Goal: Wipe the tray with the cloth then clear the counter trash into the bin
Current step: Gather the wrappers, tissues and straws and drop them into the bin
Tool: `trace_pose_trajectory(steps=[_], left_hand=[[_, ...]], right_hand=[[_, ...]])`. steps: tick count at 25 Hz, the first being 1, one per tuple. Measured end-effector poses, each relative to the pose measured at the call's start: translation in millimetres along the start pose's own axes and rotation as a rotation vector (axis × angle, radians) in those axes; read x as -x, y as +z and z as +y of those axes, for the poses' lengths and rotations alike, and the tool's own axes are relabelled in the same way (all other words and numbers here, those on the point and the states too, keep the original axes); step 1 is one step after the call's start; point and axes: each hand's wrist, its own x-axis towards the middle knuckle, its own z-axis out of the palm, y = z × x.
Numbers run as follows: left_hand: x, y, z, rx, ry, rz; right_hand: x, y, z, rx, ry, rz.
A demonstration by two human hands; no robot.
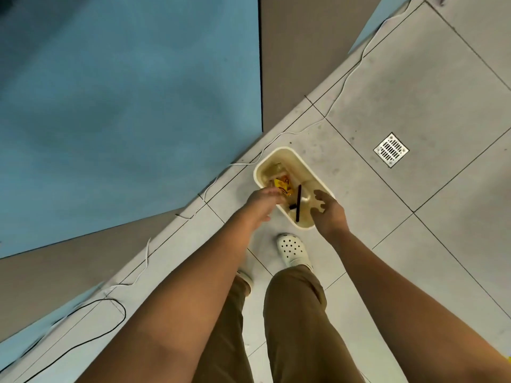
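Note:
A cream rectangular bin (287, 156) stands on the tiled floor below me. Inside it lie a yellow-orange wrapper (283, 184) and a clear plastic cup (305, 201) with a dark straw (298, 203). My left hand (262, 201) reaches over the bin's near-left rim with its fingers stretched out, and the wrapper is just past the fingertips. My right hand (329, 210) hovers over the bin's near-right corner, fingers spread and holding nothing. Neither the tray nor the cloth is in view.
A blue counter front (124, 106) with a brown panel (298, 51) fills the left. White and black cables (116, 302) trail along the floor by the counter's base. A metal floor drain (391, 149) sits to the right. My white clogs (293, 250) stand just short of the bin.

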Motion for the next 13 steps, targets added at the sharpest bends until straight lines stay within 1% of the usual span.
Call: trace_pose_trajectory(steps=[3,7,10,13], left_hand=[[36.5,-16.1,-12.6,0.023,-0.013,0.117],[110.2,-34.8,-6.1,0.107,0.044,0.136],[174.2,-45.3,13.1,0.141,0.158,0.149],[249.5,-63.6,27.0,0.131,0.317,0.133]], right_hand=[[34.0,-5.8,-8.7,0.017,0.025,-0.003],[93.4,-16.1,-47.6,0.022,-0.036,-0.057],[140.8,-24.2,-99.3,-0.012,-0.177,-0.076],[198.0,-40.2,-157.7,-0.037,-0.394,-0.066]])
